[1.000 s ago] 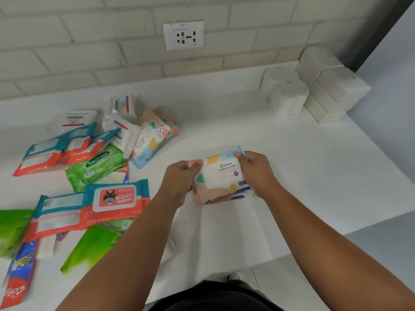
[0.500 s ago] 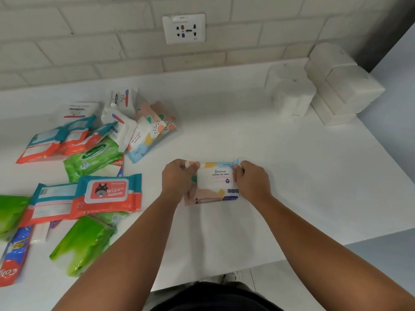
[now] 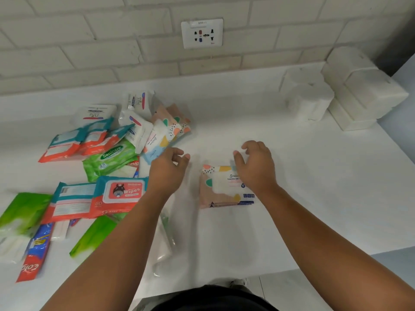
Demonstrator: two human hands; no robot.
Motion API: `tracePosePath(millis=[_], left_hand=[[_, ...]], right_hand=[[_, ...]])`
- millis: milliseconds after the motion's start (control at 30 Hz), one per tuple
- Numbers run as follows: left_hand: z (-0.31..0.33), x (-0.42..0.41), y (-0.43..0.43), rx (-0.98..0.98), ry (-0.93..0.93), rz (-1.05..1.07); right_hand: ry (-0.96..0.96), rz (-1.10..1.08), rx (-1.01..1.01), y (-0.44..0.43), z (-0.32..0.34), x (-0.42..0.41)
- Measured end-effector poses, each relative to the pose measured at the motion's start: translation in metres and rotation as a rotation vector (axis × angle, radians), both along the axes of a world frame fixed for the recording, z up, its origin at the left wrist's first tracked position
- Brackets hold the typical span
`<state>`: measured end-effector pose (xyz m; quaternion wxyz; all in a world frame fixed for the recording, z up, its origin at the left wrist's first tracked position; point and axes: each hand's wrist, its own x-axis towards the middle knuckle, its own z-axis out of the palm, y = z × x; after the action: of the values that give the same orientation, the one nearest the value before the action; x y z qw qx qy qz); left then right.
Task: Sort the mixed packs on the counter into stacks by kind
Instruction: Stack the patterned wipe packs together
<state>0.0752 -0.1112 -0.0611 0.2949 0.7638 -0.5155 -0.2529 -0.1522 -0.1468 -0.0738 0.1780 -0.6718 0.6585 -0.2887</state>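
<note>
Head view.

Near the middle of the surface [image 3: 325, 176]: pastel pack [image 3: 221, 187], flat, label up, apart from the pile [image 3: 101, 167] at the left.

In the pile, overlapping one another:
- more pastel packs [image 3: 167, 131] at its far right edge
- white packs [image 3: 137, 102] at the far side
- teal-red packs [image 3: 74, 142]
- Sanicare pack [image 3: 110, 159], green
- Wipes pack [image 3: 121, 194], label up
- green packs [image 3: 22, 212] and a red-blue pack [image 3: 33, 259] at the near left

At the far right corner, against the wall: white blocks [image 3: 363, 90], stacked, well apart from the pile. Above, on the wall: socket [image 3: 202, 33].

Compared with half a second earlier: pastel pack no longer gripped at both ends, now released onto the surface. Left hand withdrawn from the pack's left end toward the pile.

Left hand [image 3: 167, 170]: between the pile and the pastel pack, fingers loosely curled, holding nothing.

Right hand [image 3: 256, 169]: over the right part of the pastel pack, fingers relaxed and spread, thumb out to the left, gripping nothing. Palm contact with the pack: cannot tell.
</note>
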Motion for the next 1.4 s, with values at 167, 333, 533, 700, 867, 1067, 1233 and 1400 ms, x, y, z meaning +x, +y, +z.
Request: tracePosePath(millis=[167,333,533,700,867,1067,1233,1400], left_hand=[[0.025,0.053,-0.015,-0.082,-0.136,-0.055],[0.032,0.093,-0.043,-0.079,-0.269,-0.106],[0.015,0.113,-0.057,-0.061,-0.382,-0.267],[-0.01,0.111,-0.053,-0.146,-0.412,-0.334],[-0.022,0.11,-0.05,-0.22,-0.373,-0.304],[-0.015,0.107,-0.043,-0.309,-0.248,-0.283],[0.01,0.1,-0.04,-0.168,-0.076,-0.19],[0.049,0.083,-0.032,-0.086,0.481,-0.272]], right_hand=[[-0.131,0.192,-0.02,-0.011,0.025,0.081],[-0.194,0.191,0.115,-0.04,0.029,0.145],[-0.33,0.091,0.322,-0.067,0.015,0.183],[-0.618,-0.023,0.445,-0.078,0.001,0.196],[-0.741,-0.014,0.448,-0.071,0.01,0.206],[-0.687,0.021,0.356,-0.061,0.021,0.188],[-0.54,0.063,0.24,-0.049,0.043,0.156],[-0.577,0.157,0.21,-0.038,0.058,0.123]])
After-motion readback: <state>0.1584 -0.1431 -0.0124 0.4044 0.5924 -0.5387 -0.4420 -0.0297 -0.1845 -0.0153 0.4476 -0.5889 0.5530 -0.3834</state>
